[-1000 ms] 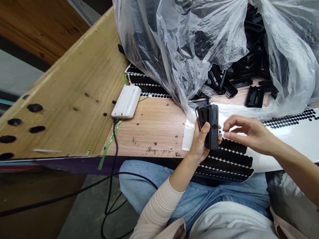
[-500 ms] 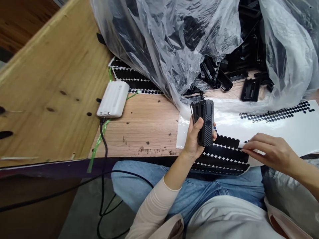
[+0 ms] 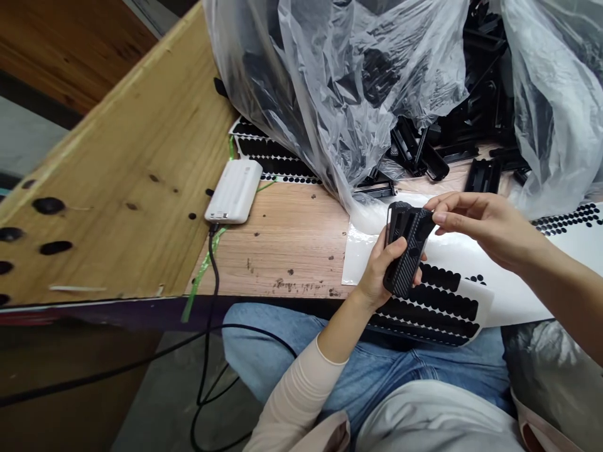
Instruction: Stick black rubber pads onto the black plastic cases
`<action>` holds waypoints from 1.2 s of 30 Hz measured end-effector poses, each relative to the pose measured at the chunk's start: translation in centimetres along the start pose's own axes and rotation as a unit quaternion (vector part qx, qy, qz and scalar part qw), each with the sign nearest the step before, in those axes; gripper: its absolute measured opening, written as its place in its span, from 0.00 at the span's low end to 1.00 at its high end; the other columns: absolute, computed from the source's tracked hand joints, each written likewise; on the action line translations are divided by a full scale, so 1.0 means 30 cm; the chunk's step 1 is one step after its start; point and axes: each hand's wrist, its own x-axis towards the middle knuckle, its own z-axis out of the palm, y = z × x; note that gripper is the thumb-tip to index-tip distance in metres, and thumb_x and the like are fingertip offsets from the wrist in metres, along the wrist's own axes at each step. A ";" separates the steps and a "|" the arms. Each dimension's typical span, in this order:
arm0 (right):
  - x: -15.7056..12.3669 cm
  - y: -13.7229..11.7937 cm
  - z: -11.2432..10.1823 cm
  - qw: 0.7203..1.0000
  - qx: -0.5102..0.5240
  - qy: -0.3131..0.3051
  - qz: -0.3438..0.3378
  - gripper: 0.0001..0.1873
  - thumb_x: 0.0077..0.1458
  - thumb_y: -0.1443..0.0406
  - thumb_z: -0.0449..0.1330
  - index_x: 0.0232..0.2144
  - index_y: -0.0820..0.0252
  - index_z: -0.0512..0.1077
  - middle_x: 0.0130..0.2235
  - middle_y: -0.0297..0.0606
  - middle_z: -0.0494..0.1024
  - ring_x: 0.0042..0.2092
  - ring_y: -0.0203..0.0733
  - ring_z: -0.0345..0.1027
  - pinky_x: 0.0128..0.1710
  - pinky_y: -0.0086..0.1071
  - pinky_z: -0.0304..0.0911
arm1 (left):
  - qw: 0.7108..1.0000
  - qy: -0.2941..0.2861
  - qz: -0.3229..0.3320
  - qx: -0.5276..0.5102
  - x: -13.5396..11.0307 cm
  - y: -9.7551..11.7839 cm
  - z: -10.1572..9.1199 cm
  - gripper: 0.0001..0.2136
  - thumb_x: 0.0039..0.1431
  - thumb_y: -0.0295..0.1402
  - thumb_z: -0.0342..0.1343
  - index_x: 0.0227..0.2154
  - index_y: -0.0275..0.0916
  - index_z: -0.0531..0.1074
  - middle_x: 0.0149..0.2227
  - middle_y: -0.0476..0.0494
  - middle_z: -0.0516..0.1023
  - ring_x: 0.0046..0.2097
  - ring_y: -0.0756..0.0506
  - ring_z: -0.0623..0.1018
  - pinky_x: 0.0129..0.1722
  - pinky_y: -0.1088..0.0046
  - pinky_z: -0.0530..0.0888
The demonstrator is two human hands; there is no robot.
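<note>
Going left to right from where I'm sitting: there's a big plywood board [image 3: 132, 169] with a few dark holes in it, leaning up along the side of my bench [image 3: 277, 251]. Just past its edge sits a white power bank [image 3: 233, 191] with a black cable [image 3: 213, 263] plugged into the end, running down over the edge toward the floor. A strip of green tape [image 3: 202, 276] goes along right beside that cable. Behind the power bank there's a sheet of little black dots [image 3: 277, 165], partly under a clear plastic bag [image 3: 339, 75].

My left hand [image 3: 384, 267] is wrapped around a black plastic part [image 3: 407, 251] with a carbon-fibre look, holding it tilted up over the bench. The fingertips [image 3: 436, 216] of my right hand [image 3: 490, 229] are on its top end, but I can't tell if they're actually gripping it. Under both hands is a white sticker sheet [image 3: 438, 301] with rows of black round pads, lying across the bench edge and over my jeans [image 3: 377, 364]. Further right, a pile of black parts [image 3: 480, 125] spills out of the bag.
</note>
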 end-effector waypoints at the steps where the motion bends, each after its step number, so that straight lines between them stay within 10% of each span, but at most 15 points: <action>1: 0.001 -0.001 0.005 1.000 0.002 -0.003 0.001 0.16 0.56 0.50 0.77 0.33 0.53 0.84 0.47 0.38 0.85 0.47 0.46 0.77 0.50 0.38 0.74 | 1.000 -0.004 0.000 0.000 0.000 0.000 0.000 0.32 0.61 0.56 0.68 0.54 0.42 0.62 0.34 0.47 0.82 0.21 0.49 0.78 0.19 0.75 0.72; 36: -0.017 -0.005 0.014 0.976 -0.177 0.038 -0.119 0.14 0.64 0.50 0.71 0.36 0.53 0.83 0.46 0.40 0.86 0.50 0.50 0.80 0.49 0.42 0.79 | 1.000 -0.019 0.001 -0.005 -0.003 -0.002 -0.002 0.29 0.64 0.55 0.67 0.53 0.43 0.60 0.34 0.49 0.82 0.21 0.49 0.78 0.19 0.76 0.73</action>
